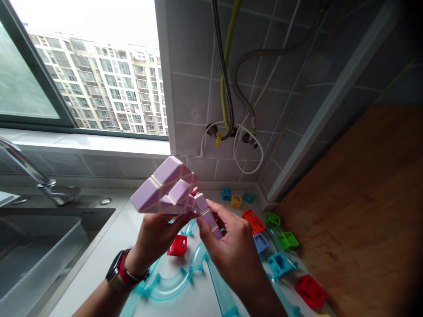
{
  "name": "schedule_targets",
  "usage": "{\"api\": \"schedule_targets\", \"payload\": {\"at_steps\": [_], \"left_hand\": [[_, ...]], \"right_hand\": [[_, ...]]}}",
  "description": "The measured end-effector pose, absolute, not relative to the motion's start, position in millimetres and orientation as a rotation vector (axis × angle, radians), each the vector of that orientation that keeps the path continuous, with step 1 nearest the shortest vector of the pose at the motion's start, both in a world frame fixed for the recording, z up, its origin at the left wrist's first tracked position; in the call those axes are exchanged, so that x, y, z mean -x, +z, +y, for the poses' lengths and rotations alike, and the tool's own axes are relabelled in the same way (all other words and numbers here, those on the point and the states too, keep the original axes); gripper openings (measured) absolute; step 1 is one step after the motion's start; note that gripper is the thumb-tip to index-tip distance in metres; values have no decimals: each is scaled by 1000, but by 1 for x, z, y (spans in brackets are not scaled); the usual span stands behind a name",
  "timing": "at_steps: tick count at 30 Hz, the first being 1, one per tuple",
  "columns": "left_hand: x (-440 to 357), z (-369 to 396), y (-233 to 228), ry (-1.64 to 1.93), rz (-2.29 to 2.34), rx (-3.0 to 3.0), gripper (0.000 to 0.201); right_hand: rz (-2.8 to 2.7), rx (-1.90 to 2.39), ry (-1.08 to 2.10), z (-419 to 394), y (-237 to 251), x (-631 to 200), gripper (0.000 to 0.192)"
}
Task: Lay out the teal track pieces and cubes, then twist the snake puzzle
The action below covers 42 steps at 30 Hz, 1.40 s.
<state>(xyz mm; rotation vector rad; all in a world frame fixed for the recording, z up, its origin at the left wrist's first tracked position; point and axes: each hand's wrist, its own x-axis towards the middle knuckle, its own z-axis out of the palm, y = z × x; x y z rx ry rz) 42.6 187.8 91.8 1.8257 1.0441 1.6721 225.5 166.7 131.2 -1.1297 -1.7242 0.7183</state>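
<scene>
The lilac snake-twist puzzle (168, 189) is a chain of wedge-shaped prisms with pale cream lines along the joints, and it is held up in the air above the tabletop, level with the lower edge of the window. Most of its segments are folded into a compact, angular clump that tilts up and to the right, its broad flat faces turned toward the camera. One short run of segments sticks out from the clump's right end and slants down to the right, straight rather than folded, its near end partly hidden by fingers.
</scene>
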Motion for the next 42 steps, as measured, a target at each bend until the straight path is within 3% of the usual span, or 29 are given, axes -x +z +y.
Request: {"api": "schedule_targets", "payload": {"at_steps": [10,21,26,29,32,36,42], "left_hand": [[-54,180,92,1740,900,-1544,28],[-50,182,87,1708,1031,-1577,35],[-58,177,97,1578,770,-1215,38],[-60,177,99,1570,632,-1019,29],[-56,179,100,1568,564,-916,23],[-47,182,99,1539,530,-906,31],[-47,180,91,1571,489,-842,40]], "right_hand": [[-1793,983,603,168,134,-234,39],[-1856,958,591,177,130,-239,43],[-1875,854,439,180,121,-231,42],[-1845,821,347,181,119,-225,33],[-1765,823,441,178,122,-222,26],[-1765,806,526,170,124,-218,20],[-1735,755,633,155,116,-199,27]]}}
